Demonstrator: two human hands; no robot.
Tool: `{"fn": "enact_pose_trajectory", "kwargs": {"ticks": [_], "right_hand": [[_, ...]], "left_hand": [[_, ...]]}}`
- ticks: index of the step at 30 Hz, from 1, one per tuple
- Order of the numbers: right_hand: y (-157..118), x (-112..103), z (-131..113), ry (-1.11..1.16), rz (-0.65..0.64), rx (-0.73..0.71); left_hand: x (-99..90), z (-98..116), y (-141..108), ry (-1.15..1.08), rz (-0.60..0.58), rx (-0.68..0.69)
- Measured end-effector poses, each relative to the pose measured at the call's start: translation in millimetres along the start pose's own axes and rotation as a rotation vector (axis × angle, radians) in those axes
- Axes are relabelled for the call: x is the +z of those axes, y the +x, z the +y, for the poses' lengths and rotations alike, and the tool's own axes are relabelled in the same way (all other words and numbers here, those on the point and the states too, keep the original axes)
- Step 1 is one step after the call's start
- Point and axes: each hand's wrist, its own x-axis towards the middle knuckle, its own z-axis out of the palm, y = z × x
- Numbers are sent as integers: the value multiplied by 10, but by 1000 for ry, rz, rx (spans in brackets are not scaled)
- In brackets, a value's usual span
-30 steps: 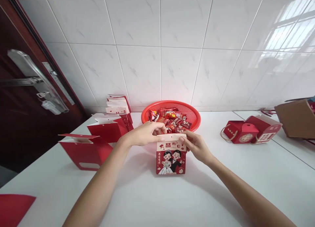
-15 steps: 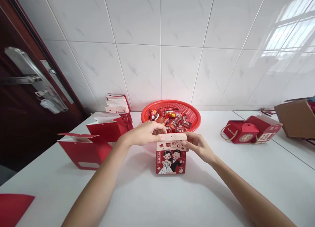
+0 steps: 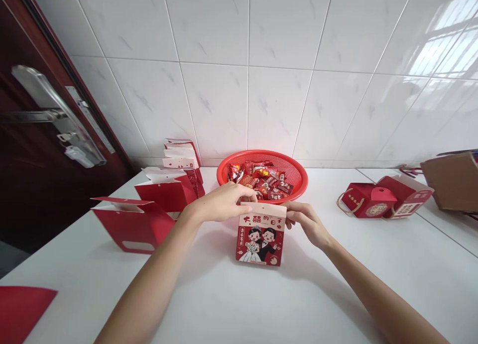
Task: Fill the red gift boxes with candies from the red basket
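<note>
The printed gift box (image 3: 260, 237) is upright with a slight sideways tilt, at the middle of the white worktop (image 3: 231, 304), directly before the basket at the back edge; its front panel (a cartoon bride and groom under red lettering) faces me. My left hand (image 3: 220, 203) pinches the pale top flap at its left corner, thumb in front; my right hand (image 3: 308, 225) is bent at the upper right corner, fingers touching the side and partly hidden; I cannot tell whether they grip.

Behind the box, the red basket (image 3: 295, 170) sits near the worktop's back edge; it holds wrapped sweets (image 3: 269, 182) in mostly red wrappers. Toward the left edge, a red bag (image 3: 127, 229) stands with its top gaping; a second red bag (image 3: 160, 194) is behind it, and a group of pale-topped bags (image 3: 181, 157) is at the back left corner. A red piece (image 3: 24, 309) is cut off by the view at lower left.

Toward the right edge, a red box with a cord handle (image 3: 368, 202) touches a larger red box (image 3: 409, 194); a brown carton (image 3: 453, 182) lies tilted farther right, near the back edge.
</note>
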Motion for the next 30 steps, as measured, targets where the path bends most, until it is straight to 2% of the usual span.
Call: {"fn": "enact_pose_trajectory", "kwargs": {"ticks": [10, 15, 18, 20, 22, 24, 26, 29, 30], "right_hand": [[-14, 121, -72, -224, 88, 1], [-109, 167, -88, -328, 99, -43], [-235, 22, -230, -360, 70, -51], [-392, -212, -375, -350, 125, -50], [-632, -521, -531, -354, 285, -65], [-935, -835, -664, -378, 627, -35], [-1246, -1103, -747, -431, 959, 57], [-1584, -1408, -758, -524, 1332, 223], [-1645, -1500, -733, -543, 1419, 290]], "left_hand": [[3, -22, 14, 16, 4, 11], [-15, 61, -30, 36, -39, 44], [-30, 105, -75, -45, -47, 69], [-45, 99, -108, -80, 7, 61], [-68, 67, -142, -62, 77, 34], [-97, 33, -176, -20, 112, 6], [-128, 21, -209, 5, 109, -22], [-168, 56, -248, 11, 98, -72], [-177, 73, -258, 10, 98, -79]]}}
